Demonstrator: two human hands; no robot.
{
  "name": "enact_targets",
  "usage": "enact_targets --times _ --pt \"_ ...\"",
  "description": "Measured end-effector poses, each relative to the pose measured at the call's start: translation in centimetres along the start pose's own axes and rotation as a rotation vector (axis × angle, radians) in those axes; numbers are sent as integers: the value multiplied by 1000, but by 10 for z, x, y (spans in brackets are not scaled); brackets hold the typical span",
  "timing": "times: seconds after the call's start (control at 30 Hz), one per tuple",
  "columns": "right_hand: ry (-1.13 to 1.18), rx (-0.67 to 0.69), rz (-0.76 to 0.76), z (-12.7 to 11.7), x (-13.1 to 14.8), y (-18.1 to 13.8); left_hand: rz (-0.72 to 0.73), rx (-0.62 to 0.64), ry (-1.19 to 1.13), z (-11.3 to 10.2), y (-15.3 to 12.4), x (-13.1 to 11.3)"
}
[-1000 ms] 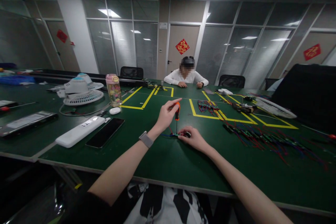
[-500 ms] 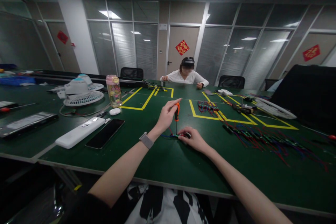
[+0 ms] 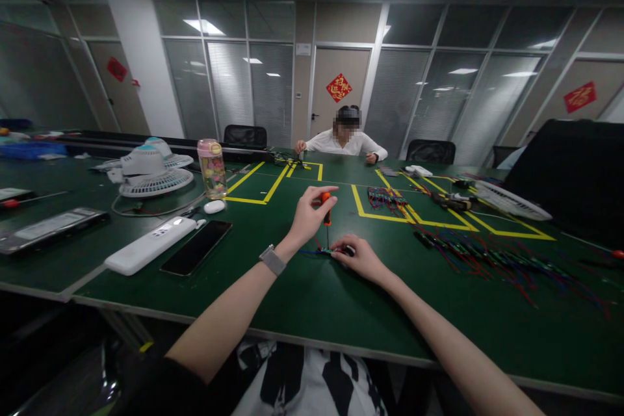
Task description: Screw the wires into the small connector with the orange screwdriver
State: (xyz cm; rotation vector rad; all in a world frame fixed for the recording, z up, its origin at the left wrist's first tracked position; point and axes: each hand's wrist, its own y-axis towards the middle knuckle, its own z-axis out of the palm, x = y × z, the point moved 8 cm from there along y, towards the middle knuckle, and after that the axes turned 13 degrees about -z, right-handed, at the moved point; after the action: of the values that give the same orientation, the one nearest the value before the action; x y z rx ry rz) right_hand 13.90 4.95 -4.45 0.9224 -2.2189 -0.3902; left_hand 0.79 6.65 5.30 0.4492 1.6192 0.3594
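Note:
My left hand is closed on the orange and black handle of a screwdriver, which stands upright. Its thin shaft points straight down to a small green circuit board lying on the table. With fingers bent and pressed together, my right hand grips the right end of that board and keeps it down. Red and blue wires come out of the board's left side. The fingertips of my right hand partly cover the board, so its exact shape is hidden.
Wired circuit boards lie in a row at right, with a wire bundle behind. On the left are a black phone, a white power strip, a bottle and white fans. A person sits opposite.
My left thumb and fingers have shifted around the screwdriver handle, whose top now shows between them. My right hand and the board stay in place.

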Motion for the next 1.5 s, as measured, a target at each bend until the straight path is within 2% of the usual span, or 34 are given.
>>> enact_targets --times 0.17,0.33,0.5,0.67,0.83,1.0,1.17,1.33,1.5 --pt "3 6 16 0 -1 0 -12 61 -51 3 -1 -2" --pt "9 5 23 2 -4 0 22 -30 30 -3 -2 -2" --pt "11 1 20 2 -5 0 6 49 -59 2 -1 -1" --pt "6 -1 25 2 -5 0 16 -23 20 -2 -2 -2" --pt "10 2 13 3 -5 0 -21 84 -68 5 -1 1" --pt "13 3 18 3 -5 0 14 -4 26 0 -1 1" --pt "13 12 17 2 -5 0 -5 72 -66 4 -1 -1" --pt "11 4 14 2 -4 0 34 -7 25 0 -3 -4" --pt "6 4 22 1 -1 0 48 42 8 4 -4 -4"
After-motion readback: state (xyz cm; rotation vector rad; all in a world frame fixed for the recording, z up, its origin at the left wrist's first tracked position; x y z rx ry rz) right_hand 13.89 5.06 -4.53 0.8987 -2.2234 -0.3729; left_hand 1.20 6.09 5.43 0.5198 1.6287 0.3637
